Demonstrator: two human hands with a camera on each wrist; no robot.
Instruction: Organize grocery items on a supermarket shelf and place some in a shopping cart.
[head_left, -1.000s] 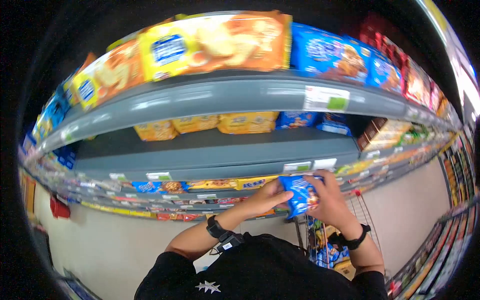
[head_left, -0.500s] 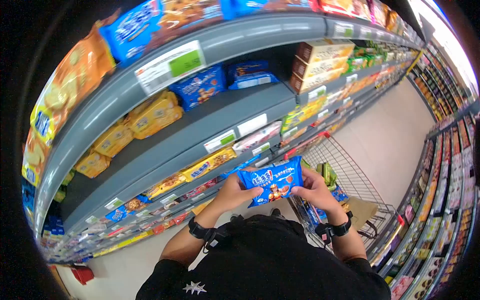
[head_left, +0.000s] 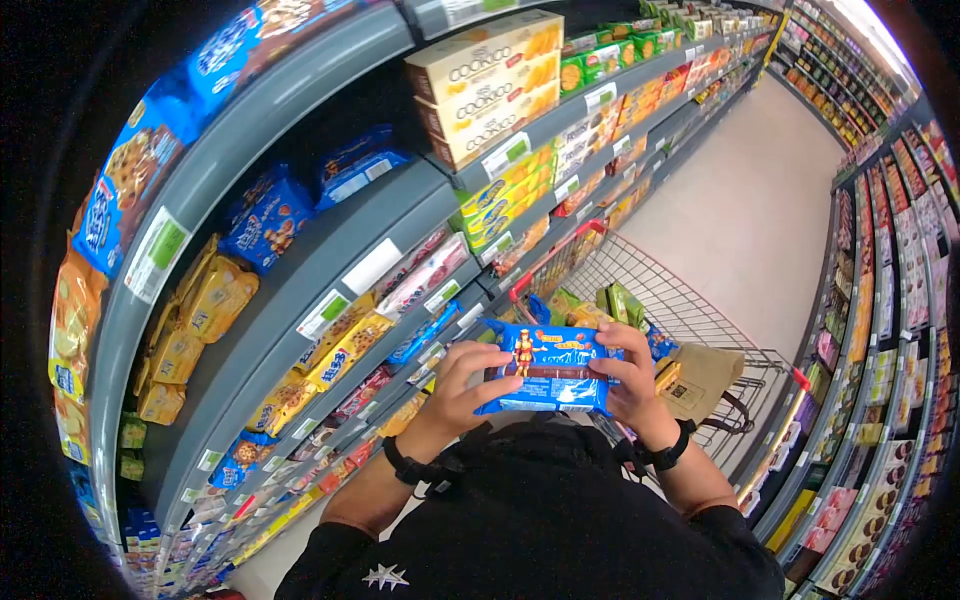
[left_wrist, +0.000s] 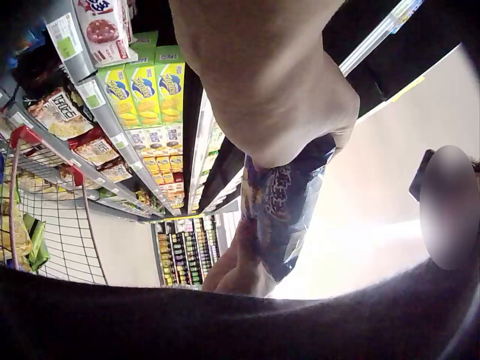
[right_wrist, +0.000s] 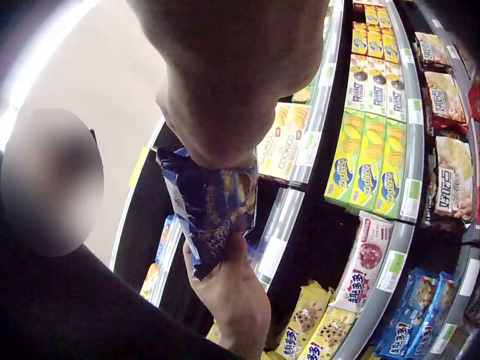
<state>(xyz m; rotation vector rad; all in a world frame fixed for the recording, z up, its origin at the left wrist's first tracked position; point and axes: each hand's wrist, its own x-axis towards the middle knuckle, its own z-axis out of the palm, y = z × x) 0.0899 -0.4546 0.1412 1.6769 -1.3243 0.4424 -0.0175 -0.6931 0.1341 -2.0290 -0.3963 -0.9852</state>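
Observation:
A blue snack packet [head_left: 556, 368] with a small costumed figure printed on it is held up before the chest, over the near side of a shopping cart. My left hand [head_left: 457, 388] grips its left end, fingers over the printed face. At the opposite end, my right hand [head_left: 636, 384] holds it with fingers curled over the edge. Seen from the left wrist, the packet [left_wrist: 281, 206] is edge-on and dark between both hands. The right wrist view shows its crimped end [right_wrist: 206, 255] close to the left hand [right_wrist: 236, 296].
The wire cart [head_left: 690, 300] holds several snack packs and a brown paper bag [head_left: 705, 380]. Curving shelves on the left carry yellow packs [head_left: 220, 300], blue packs [head_left: 268, 218] and stacked cookie boxes [head_left: 490, 85]. Another stocked shelf [head_left: 880, 430] runs along the right, beyond the aisle floor [head_left: 740, 200].
The view has swung right along the shelves, bringing more of the cart into sight. Both hands have turned the blue packet over, so a different printed side shows.

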